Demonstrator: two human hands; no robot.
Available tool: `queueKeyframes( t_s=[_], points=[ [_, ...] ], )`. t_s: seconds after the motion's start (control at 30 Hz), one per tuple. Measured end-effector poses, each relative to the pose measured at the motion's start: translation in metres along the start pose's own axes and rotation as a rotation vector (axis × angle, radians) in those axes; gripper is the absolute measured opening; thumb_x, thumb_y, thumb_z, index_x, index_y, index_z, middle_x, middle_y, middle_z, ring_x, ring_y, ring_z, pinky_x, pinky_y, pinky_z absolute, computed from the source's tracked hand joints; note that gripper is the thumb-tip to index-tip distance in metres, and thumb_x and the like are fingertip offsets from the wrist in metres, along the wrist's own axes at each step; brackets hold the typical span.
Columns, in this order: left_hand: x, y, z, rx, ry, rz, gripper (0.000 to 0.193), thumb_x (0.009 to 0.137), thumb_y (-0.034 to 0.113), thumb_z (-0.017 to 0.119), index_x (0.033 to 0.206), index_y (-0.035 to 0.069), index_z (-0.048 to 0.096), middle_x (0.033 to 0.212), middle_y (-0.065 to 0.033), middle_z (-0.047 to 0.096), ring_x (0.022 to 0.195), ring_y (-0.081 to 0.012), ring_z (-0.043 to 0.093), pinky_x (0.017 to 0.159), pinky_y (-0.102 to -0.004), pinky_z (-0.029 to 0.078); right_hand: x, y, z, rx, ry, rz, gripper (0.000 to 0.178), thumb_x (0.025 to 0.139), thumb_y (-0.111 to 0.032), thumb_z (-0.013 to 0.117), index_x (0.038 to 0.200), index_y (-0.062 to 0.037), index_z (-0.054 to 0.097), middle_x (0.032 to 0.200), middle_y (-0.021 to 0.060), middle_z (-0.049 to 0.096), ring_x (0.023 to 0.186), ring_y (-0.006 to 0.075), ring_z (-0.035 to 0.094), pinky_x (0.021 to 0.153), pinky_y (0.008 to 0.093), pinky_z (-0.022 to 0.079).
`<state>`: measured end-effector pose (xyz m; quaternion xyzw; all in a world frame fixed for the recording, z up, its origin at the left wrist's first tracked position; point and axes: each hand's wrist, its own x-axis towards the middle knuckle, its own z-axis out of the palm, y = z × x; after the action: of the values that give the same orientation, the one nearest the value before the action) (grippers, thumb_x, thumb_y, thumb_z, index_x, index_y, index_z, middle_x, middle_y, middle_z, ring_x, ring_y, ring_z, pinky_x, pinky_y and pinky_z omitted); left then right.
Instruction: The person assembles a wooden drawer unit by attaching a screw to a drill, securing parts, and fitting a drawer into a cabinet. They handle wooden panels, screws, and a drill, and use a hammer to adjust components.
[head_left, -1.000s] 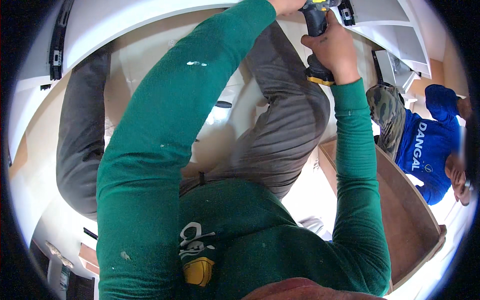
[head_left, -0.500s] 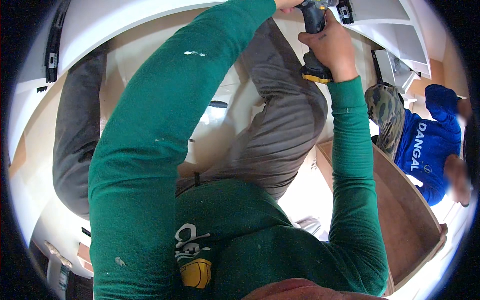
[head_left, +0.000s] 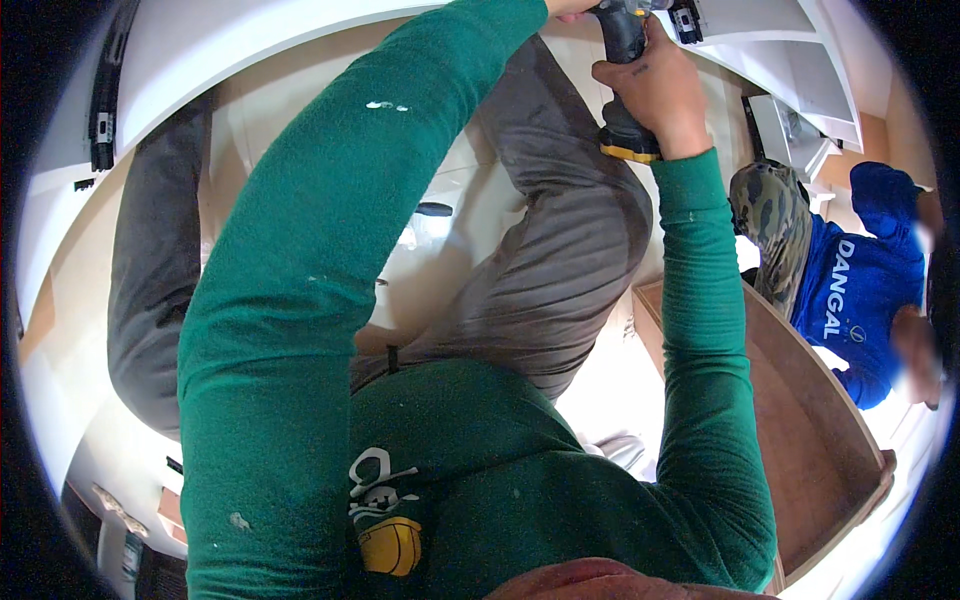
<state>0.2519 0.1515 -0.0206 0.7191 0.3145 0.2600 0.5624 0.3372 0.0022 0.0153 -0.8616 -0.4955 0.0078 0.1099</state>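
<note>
My right hand is wrapped round the grip of a black cordless drill with a yellow stripe at its battery base. The drill's head is partly cut off by the upper edge of the view. Close to the drill's head, my left hand shows only in part at that edge; its fingers are mostly out of sight. Just right of the drill's head, a black drawer slide is fixed to the white cabinet.
Another black drawer slide is on the white panel at far left. A brown wooden drawer box stands beside my right elbow. A person in a blue top sits at the right. Clear plastic lies between my legs.
My right hand and the drill have shifted very slightly left and up. The person in blue has barely moved.
</note>
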Motion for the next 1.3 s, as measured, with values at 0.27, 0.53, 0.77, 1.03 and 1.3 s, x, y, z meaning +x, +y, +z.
queueKeyframes(
  t_s=[0.27, 0.53, 0.77, 1.03, 1.3],
  points=[
    [0.005, -0.005, 0.004, -0.001, 0.017, 0.015, 0.059, 0.097, 0.051, 0.059, 0.093, -0.006, 0.075, 0.073, -0.0223, 0.072, 0.059, -0.0313, 0.071, 0.065, -0.0412, 0.058, -0.001, -0.004, -0.002, -0.016, -0.023, 0.043, 0.071, 0.066, -0.019, 0.083, 0.129, 0.0025, 0.057, 0.099, 0.0299, 0.072, 0.095, 0.0462, 0.070, 0.081, 0.0499, 0.057],
    [0.012, -0.005, 0.008, 0.033, 0.027, 0.008, 0.061, 0.098, 0.053, 0.056, 0.087, -0.005, 0.075, 0.072, -0.0222, 0.071, 0.067, -0.0350, 0.073, 0.071, -0.0432, 0.059, 0.014, 0.027, 0.017, 0.012, -0.045, -0.050, 0.069, 0.070, -0.041, 0.086, 0.119, 0.0035, 0.065, 0.092, 0.0216, 0.075, 0.085, 0.0351, 0.075, 0.078, 0.0436, 0.058],
    [0.044, -0.040, 0.028, 0.353, 0.268, 0.338, 0.057, 0.105, 0.045, 0.044, 0.098, -0.005, 0.072, 0.102, -0.0336, 0.069, 0.098, -0.0466, 0.068, 0.093, -0.0507, 0.052, 0.015, 0.005, 0.013, -0.043, 0.017, 0.009, 0.061, 0.072, -0.030, 0.087, 0.112, 0.0085, 0.061, 0.098, 0.0323, 0.071, 0.097, 0.0468, 0.070, 0.084, 0.0500, 0.056],
    [0.041, -0.029, 0.026, 0.280, 0.168, 0.220, 0.058, 0.106, 0.045, 0.042, 0.102, -0.005, 0.071, 0.109, -0.0351, 0.067, 0.104, -0.0514, 0.064, 0.096, -0.0523, 0.050, 0.011, 0.007, 0.010, -0.009, 0.026, -0.002, 0.059, 0.075, -0.034, 0.087, 0.106, 0.0092, 0.062, 0.098, 0.0327, 0.071, 0.097, 0.0470, 0.070, 0.084, 0.0508, 0.056],
    [0.045, -0.036, 0.027, 0.600, 0.169, 0.418, 0.044, 0.108, 0.032, 0.040, 0.114, 0.000, 0.069, 0.109, -0.0281, 0.070, 0.099, -0.0440, 0.068, 0.093, -0.0506, 0.053, 0.011, 0.006, 0.011, -0.018, 0.034, 0.004, 0.060, 0.074, -0.035, 0.087, 0.107, 0.0080, 0.062, 0.098, 0.0312, 0.071, 0.097, 0.0463, 0.070, 0.084, 0.0507, 0.056]
  ],
)
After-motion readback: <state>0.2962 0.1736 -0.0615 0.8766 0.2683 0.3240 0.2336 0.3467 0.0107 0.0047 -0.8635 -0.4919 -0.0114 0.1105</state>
